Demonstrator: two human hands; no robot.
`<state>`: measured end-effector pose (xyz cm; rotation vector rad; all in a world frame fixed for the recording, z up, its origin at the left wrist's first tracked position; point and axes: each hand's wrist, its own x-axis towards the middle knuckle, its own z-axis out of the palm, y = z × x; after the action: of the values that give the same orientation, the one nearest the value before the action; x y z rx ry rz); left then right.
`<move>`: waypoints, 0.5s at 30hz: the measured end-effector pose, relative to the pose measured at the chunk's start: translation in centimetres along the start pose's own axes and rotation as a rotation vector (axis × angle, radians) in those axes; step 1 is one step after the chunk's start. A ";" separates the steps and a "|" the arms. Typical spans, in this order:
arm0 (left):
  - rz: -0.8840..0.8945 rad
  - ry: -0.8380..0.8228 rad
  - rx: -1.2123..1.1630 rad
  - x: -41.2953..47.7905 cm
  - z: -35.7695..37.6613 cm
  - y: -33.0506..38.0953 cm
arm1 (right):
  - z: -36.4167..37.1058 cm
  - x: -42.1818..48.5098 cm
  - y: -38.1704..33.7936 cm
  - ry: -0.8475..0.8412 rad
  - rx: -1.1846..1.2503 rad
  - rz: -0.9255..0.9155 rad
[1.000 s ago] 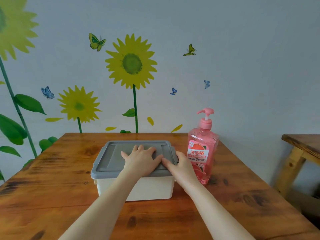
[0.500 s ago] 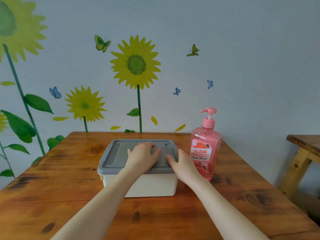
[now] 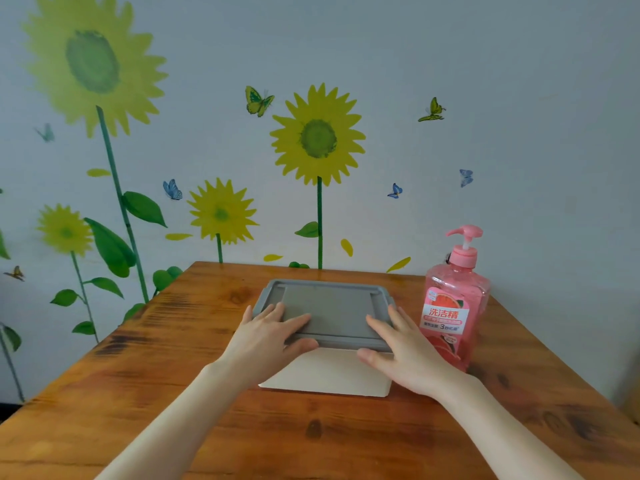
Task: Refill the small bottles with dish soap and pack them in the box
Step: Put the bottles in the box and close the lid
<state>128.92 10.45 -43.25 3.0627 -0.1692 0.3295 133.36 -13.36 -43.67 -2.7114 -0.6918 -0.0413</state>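
Observation:
A cream plastic box [image 3: 325,372] stands mid-table with a grey lid [image 3: 329,308] closed on it. My left hand [image 3: 266,337] lies on the lid's front left corner, fingers on top and thumb under the front rim. My right hand [image 3: 398,351] holds the front right corner the same way. A pink pump bottle of dish soap [image 3: 453,306] stands upright just right of the box. No small bottles are in sight; the box's inside is hidden by the lid.
The wooden table [image 3: 173,393] runs back to a wall with sunflower and butterfly stickers [image 3: 317,138]. The table's left and right edges fall away on both sides of the box.
Both hands have moved apart from the lid's middle and right side to its two front corners. The view has shifted, so the box sits further right in frame.

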 end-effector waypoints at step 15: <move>-0.206 0.063 0.067 -1.6 -0.9 -9.6 | 3.7 6.5 -11.3 -0.067 0.013 -0.077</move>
<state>128.24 20.16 -43.17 3.0934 0.1625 0.4257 133.58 0.23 -42.85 -2.6836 -0.8133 0.0355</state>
